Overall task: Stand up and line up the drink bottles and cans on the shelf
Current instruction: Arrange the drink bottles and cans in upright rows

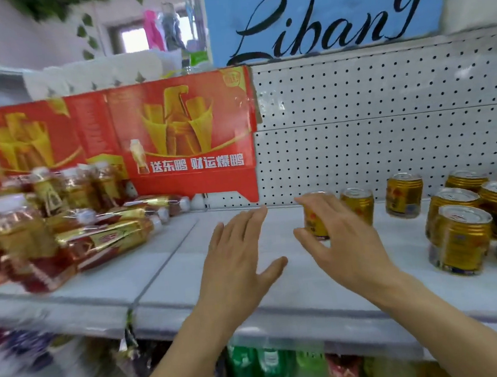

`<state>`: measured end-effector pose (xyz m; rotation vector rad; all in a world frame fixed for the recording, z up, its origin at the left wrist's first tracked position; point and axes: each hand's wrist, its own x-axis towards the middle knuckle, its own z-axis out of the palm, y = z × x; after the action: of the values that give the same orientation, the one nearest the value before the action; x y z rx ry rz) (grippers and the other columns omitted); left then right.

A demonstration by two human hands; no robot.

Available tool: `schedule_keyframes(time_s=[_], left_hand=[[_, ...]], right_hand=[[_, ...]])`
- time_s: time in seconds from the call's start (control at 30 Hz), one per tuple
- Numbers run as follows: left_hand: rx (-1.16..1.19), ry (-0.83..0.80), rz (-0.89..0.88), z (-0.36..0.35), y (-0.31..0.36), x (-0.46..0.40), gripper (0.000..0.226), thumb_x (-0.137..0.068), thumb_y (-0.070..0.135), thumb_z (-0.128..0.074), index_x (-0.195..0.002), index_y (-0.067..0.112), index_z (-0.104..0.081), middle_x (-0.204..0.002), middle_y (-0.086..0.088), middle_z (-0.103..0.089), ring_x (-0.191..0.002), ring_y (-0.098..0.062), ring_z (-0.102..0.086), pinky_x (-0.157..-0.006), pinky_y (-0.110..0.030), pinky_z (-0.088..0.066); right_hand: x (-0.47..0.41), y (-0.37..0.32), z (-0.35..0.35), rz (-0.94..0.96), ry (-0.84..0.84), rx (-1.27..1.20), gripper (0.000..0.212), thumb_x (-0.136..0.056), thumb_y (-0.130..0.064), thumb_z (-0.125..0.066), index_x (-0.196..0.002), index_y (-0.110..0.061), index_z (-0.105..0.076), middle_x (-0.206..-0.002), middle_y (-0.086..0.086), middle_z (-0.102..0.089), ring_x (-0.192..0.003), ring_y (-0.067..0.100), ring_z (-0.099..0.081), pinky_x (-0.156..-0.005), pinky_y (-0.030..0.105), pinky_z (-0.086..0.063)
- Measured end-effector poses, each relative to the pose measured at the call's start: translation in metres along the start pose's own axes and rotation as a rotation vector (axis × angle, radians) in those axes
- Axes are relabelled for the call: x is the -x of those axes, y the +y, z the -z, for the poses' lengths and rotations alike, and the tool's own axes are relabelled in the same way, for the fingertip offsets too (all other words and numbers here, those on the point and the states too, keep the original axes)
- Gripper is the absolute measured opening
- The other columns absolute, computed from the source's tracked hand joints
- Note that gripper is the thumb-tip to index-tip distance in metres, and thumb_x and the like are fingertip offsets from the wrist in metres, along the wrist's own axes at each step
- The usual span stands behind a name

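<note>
Right grip [340,240] curled around one upright gold can [314,218] at the back of the white shelf [280,293]; thumb on the can's near left side, fingers over its top and right. Left grip [235,258] released, fingers straight and spread, hovering above bare shelf just left of that can. Second upright can [358,205] just right of the right grip, further cans [459,239] standing well to its right. Toppled bottles [110,236] lying well left of the left grip, before a red carton [183,140].
</note>
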<state>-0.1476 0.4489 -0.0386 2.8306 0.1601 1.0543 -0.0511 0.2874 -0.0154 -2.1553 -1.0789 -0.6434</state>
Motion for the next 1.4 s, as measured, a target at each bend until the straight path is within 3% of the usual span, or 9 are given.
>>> schedule_keyframes(time_s=[0.13,0.27,0.37,0.57,0.83,0.97,1.1,1.27,1.4], left_hand=[[-0.04,0.026,0.057,0.028,-0.051,0.019,0.072,-0.086,0.06,-0.046,-0.147,0.025,-0.032,-0.141,0.003,-0.049,-0.129,-0.017,-0.043,-0.112,-0.046,-0.035],[-0.092,-0.019,0.09,0.056,-0.115,0.027,0.07,-0.088,0.054,-0.058,-0.148,0.026,-0.034,-0.145,0.006,-0.044,-0.134,-0.018,-0.037,-0.115,-0.043,-0.027],[-0.16,-0.104,0.102,0.074,-0.17,0.026,0.07,-0.091,0.055,-0.054,-0.149,0.028,-0.028,-0.148,0.008,-0.036,-0.137,-0.016,-0.031,-0.116,-0.034,-0.022],[-0.13,-0.264,0.121,0.092,-0.263,0.004,0.063,-0.088,0.053,-0.058,-0.144,0.033,-0.035,-0.141,0.008,-0.044,-0.128,-0.016,-0.041,-0.104,-0.033,-0.037],[-0.025,-0.321,0.167,0.052,-0.317,-0.079,0.039,-0.096,0.024,-0.052,-0.134,0.018,-0.049,-0.131,-0.003,-0.054,-0.119,-0.024,-0.05,-0.095,-0.043,-0.046],[-0.142,-0.365,0.266,0.033,-0.337,-0.112,0.039,-0.094,0.014,-0.052,-0.132,0.022,-0.053,-0.128,-0.001,-0.057,-0.116,-0.024,-0.055,-0.092,-0.044,-0.05],[-0.295,-0.56,0.326,0.029,-0.347,-0.132,0.036,-0.094,0.008,-0.048,-0.126,0.022,-0.056,-0.12,-0.003,-0.061,-0.103,-0.024,-0.057,-0.082,-0.04,-0.046],[-0.419,-0.785,0.292,0.031,-0.358,-0.145,0.052,-0.09,0.002,-0.051,-0.138,0.022,-0.046,-0.132,-0.006,-0.055,-0.116,-0.029,-0.056,-0.098,-0.044,-0.049],[-0.482,-0.853,0.298,0.025,-0.364,-0.147,0.053,-0.088,0.012,-0.063,-0.137,0.021,-0.044,-0.133,-0.007,-0.054,-0.117,-0.029,-0.054,-0.097,-0.043,-0.049]], right_hand=[[-0.013,-0.04,-0.033,0.071,-0.052,-0.048,0.047,-0.093,-0.037,-0.056,-0.138,-0.029,-0.045,-0.139,-0.012,-0.046,-0.123,0.01,-0.046,-0.09,0.029,-0.043],[-0.039,-0.085,-0.074,0.11,-0.124,-0.054,0.045,-0.094,-0.037,-0.055,-0.138,-0.032,-0.045,-0.142,-0.015,-0.042,-0.129,0.007,-0.039,-0.094,0.028,-0.041],[-0.066,-0.118,-0.111,0.109,-0.171,-0.073,0.042,-0.095,-0.036,-0.055,-0.135,-0.032,-0.048,-0.14,-0.016,-0.043,-0.128,0.005,-0.039,-0.093,0.027,-0.04],[-0.124,-0.159,-0.178,0.032,-0.349,-0.018,0.045,-0.095,-0.04,-0.055,-0.137,-0.031,-0.045,-0.143,-0.011,-0.039,-0.132,0.009,-0.036,-0.099,0.035,-0.042],[-0.191,-0.13,-0.235,-0.1,-0.496,0.06,0.056,-0.092,-0.034,-0.06,-0.143,-0.026,-0.038,-0.146,0.001,-0.04,-0.13,0.021,-0.042,-0.105,0.038,-0.039],[-0.223,-0.11,-0.266,-0.11,-0.55,0.044,0.063,-0.092,-0.029,-0.062,-0.147,-0.023,-0.031,-0.146,0.008,-0.038,-0.132,0.027,-0.04,-0.106,0.039,-0.038],[-0.25,-0.094,-0.298,-0.116,-0.582,-0.013,0.066,-0.093,-0.024,-0.06,-0.149,-0.023,-0.026,-0.148,0.007,-0.035,-0.135,0.028,-0.037,-0.111,0.042,-0.034],[-0.268,-0.084,-0.327,-0.019,-0.538,0.047,0.057,-0.09,-0.022,-0.063,-0.143,-0.019,-0.041,-0.135,0.007,-0.049,-0.124,0.027,-0.047,-0.105,0.037,-0.039],[-0.268,-0.075,-0.336,0.08,-0.501,0.164,0.052,-0.083,-0.029,-0.066,-0.131,-0.019,-0.048,-0.121,0.002,-0.055,-0.113,0.022,-0.051,-0.092,0.035,-0.047]])
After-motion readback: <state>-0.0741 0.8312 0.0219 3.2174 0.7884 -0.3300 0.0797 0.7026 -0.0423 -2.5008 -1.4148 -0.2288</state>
